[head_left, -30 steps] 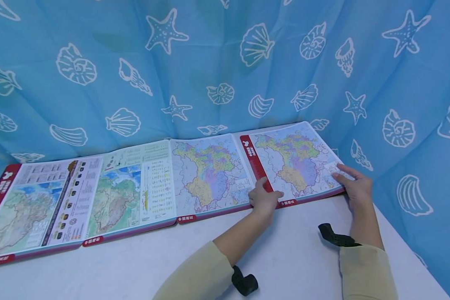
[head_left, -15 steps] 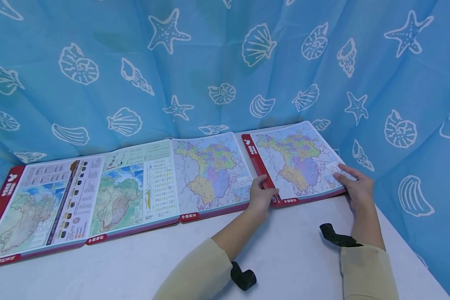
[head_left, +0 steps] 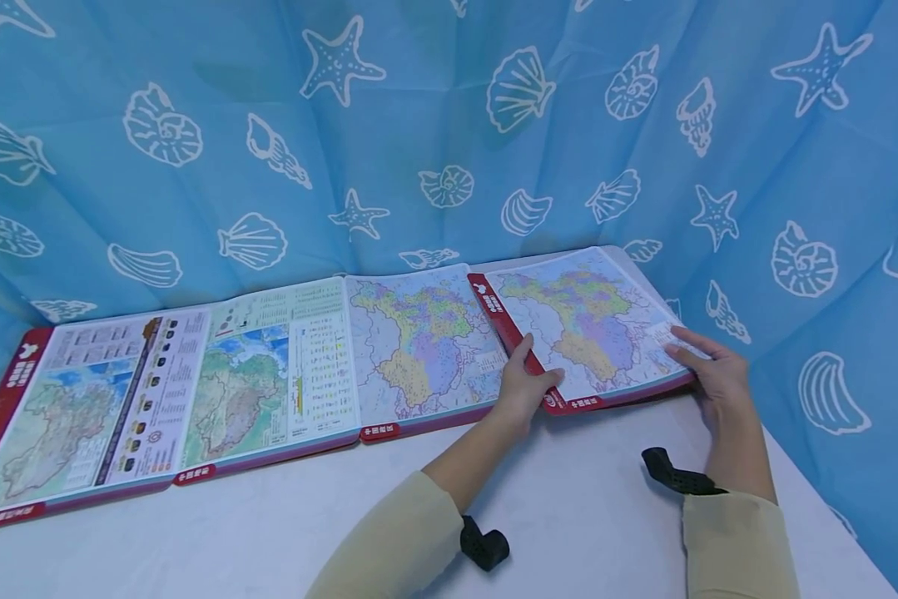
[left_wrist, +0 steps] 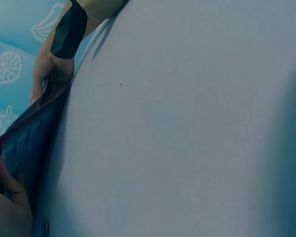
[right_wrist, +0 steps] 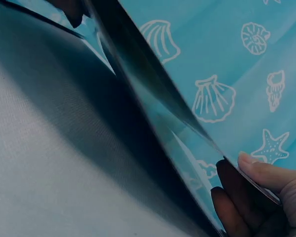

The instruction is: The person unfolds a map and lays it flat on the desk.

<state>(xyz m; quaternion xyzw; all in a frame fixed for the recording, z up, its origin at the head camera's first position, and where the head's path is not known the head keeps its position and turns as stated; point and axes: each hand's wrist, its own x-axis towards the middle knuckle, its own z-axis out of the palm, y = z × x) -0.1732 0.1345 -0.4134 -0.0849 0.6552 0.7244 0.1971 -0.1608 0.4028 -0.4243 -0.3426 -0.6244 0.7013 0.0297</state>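
Observation:
Both hands hold the rightmost map mat (head_left: 598, 324), a glossy sheet with a coloured map and a red band down its left side. My left hand (head_left: 522, 389) grips its near left corner, thumb over the printed face. At the near right corner my right hand (head_left: 718, 374) pinches the edge; in the right wrist view its thumb lies on top and the other fingers (right_wrist: 232, 207) underneath. The near edge is raised off the table. Its red band overlaps the right margin of a matching map mat (head_left: 426, 349) lying flat beside it.
Farther left lie a green relief map mat (head_left: 246, 383) and another map mat with a red band (head_left: 66, 408), side by side in a row. A blue curtain (head_left: 419, 125) with white shell prints hangs behind the white table (head_left: 583, 516).
The rightmost map mat has shifted left over its neighbour's edge, and its near side has lifted. My left hand has gone from resting at the corner to gripping it; my right hand stays put.

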